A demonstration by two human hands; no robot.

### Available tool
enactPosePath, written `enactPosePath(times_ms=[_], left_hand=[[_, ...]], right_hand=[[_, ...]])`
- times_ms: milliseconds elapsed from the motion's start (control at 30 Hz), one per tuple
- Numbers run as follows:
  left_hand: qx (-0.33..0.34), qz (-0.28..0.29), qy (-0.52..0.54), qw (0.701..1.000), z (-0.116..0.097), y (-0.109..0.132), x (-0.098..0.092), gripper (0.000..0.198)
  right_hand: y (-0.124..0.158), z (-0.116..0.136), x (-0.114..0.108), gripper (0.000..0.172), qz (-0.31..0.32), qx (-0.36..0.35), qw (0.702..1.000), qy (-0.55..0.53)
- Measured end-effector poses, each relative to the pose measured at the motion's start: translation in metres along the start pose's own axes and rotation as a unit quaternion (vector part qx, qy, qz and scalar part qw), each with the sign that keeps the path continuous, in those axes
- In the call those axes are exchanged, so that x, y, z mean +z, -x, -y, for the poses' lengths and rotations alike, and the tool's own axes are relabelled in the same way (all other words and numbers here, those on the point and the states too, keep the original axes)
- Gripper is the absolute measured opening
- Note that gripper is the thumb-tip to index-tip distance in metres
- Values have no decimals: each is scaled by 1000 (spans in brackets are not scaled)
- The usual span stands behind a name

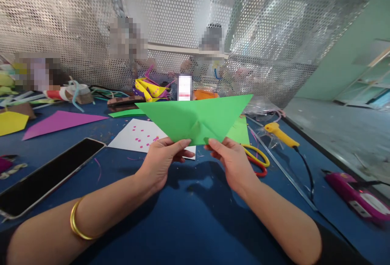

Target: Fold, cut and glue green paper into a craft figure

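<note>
A green paper [195, 119], wide at the top and narrow at the bottom, is held up above the blue table. My left hand [166, 155] pinches its lower edge left of the middle, thumb on the near face. On the other side of the middle, my right hand [228, 155] grips the same edge in the same way. The paper has faint creases near its centre. Behind it on the table lies a white sheet [137, 135] with small pink squares, partly covered by the paper and my left hand. A light green sheet [242, 131] shows behind its right side.
A phone [55, 175] and purple paper [62, 123] lie left. Scissors with yellow and red handles [262, 155] are beside my right hand. Farther right are a yellow glue gun [282, 135] with a cord and a magenta device [356, 196]. Perforated metal mesh [176, 13] stands behind.
</note>
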State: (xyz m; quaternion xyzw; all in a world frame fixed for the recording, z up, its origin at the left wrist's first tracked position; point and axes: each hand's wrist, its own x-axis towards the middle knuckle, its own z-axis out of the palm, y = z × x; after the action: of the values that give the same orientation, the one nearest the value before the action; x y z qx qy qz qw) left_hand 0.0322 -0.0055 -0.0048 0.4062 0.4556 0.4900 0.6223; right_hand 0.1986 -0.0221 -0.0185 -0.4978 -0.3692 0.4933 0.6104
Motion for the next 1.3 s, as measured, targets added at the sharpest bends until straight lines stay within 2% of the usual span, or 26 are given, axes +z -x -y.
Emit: enactPosePath(times_ms=[100, 267, 333, 400, 433, 467, 500, 533, 600, 633, 700, 833, 967, 1133, 1167, 1200, 1233, 1300], left_hand=[[-6, 32, -15, 999, 3, 1, -1, 21], [-31, 80, -34, 996, 5, 1, -2, 26], [-27, 83, -49, 995, 4, 1, -2, 24], [-17, 70, -56, 996, 1, 0, -3, 22], [-11, 58, -53, 997, 0, -1, -4, 21], [-6, 44, -47, 998, -2, -3, -5, 21], [-3, 30, -39, 999, -4, -4, -6, 21], [-3, 17, -28, 999, -6, -6, -7, 20], [-9, -3, -4, 1000, -9, -9, -9, 19], [-13, -9, 8, 1000, -10, -11, -9, 19], [-16, -14, 25, 999, -11, -13, -11, 19], [-12, -11, 37, 999, -11, -15, -12, 22], [-9, -5, 43, 999, -13, -15, -14, 24], [2, -10, 58, 998, -20, -17, -17, 19], [3, -12, 63, 998, -21, -18, -17, 17], [5, -13, 68, 998, -23, -18, -17, 16], [9, -13, 73, 997, -24, -19, -18, 14], [20, -14, 79, 997, -27, -19, -18, 13]], right_hand=[[4, -3, 3, 31, 14, 34, 999, -15], [7, -6, 4, 24, 32, 16, 999, -13], [4, -1, 1, 26, 69, -7, 996, 53], [-1, 9, -7, 27, 120, -52, 972, 197], [-3, 16, -12, 26, 139, -82, 943, 292], [-6, 24, -19, 24, 152, -119, 896, 399], [-9, 32, -26, 23, 138, -157, 835, 510], [-11, 40, -34, 25, 99, -168, 763, 616], [-15, 51, -50, 30, 48, -88, 613, 783], [-17, 54, -58, 29, 49, -47, 584, 809], [-21, 54, -72, 24, 71, 8, 563, 823], [-31, 42, -84, 30, 102, 25, 559, 823], [-37, 37, -81, 45, 94, 17, 570, 816], [-28, 47, -69, 28, 86, -15, 610, 788], [-25, 48, -66, 31, 82, -26, 626, 775], [-22, 49, -63, 36, 82, -36, 662, 744], [-18, 48, -61, 42, 89, -41, 715, 692], [-12, 44, -55, 50, 119, -38, 842, 525]])
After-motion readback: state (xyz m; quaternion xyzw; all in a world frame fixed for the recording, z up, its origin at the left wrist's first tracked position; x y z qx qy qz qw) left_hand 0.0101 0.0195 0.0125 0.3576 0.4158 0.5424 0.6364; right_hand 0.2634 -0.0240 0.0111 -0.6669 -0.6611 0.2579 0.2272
